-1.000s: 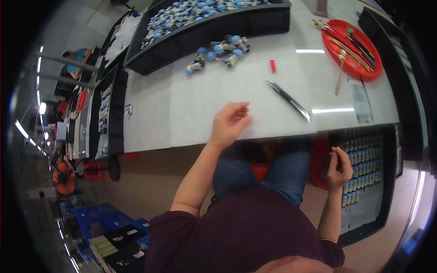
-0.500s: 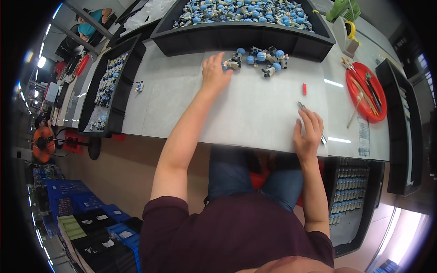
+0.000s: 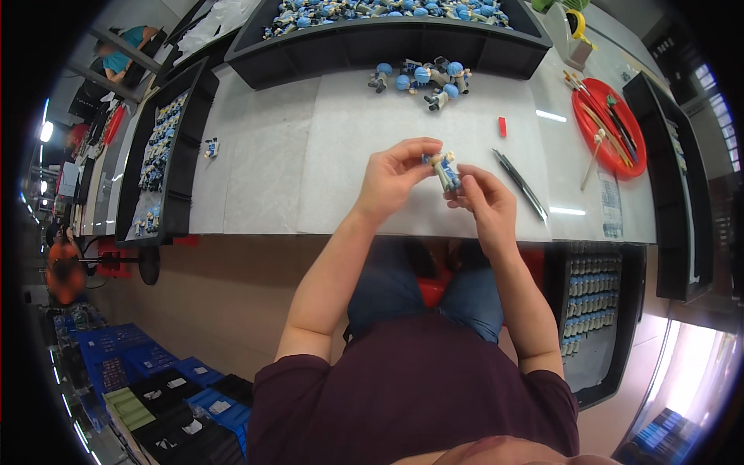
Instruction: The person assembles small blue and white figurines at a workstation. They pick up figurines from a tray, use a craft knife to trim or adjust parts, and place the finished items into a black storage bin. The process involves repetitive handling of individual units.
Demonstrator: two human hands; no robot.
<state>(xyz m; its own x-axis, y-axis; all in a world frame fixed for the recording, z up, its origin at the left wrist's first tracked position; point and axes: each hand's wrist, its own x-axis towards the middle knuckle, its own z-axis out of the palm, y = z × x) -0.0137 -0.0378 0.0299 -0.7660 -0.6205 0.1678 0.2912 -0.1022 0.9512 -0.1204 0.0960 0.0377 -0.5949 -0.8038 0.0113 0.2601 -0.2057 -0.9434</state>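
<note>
Between my two hands, above the front part of the white table, I hold a small toy figurine point(image 3: 445, 172) in blue, white and beige. My left hand point(image 3: 397, 177) pinches its upper end between thumb and fingers. The fingers of my right hand point(image 3: 486, 203) close on its lower end. To the right of my right hand a dark pen-like tool point(image 3: 519, 184) lies slantwise on the table. A little red block point(image 3: 502, 127) lies beyond it. Farther back, several blue-capped figurines point(image 3: 422, 76) lie in a loose group.
A large black bin point(image 3: 387, 48) heaped with figurines stands at the back. Another black tray point(image 3: 191, 147) of figurines is at the left. On the right are a red oval dish point(image 3: 637, 147) with brushes and a narrow black tray point(image 3: 673, 194). A tray of figurine rows point(image 3: 593, 302) sits below the table edge.
My left hand has picked up a figurine near the group and brought it toward me. My right hand has left the pen-like tool and moved left to the figurine.
</note>
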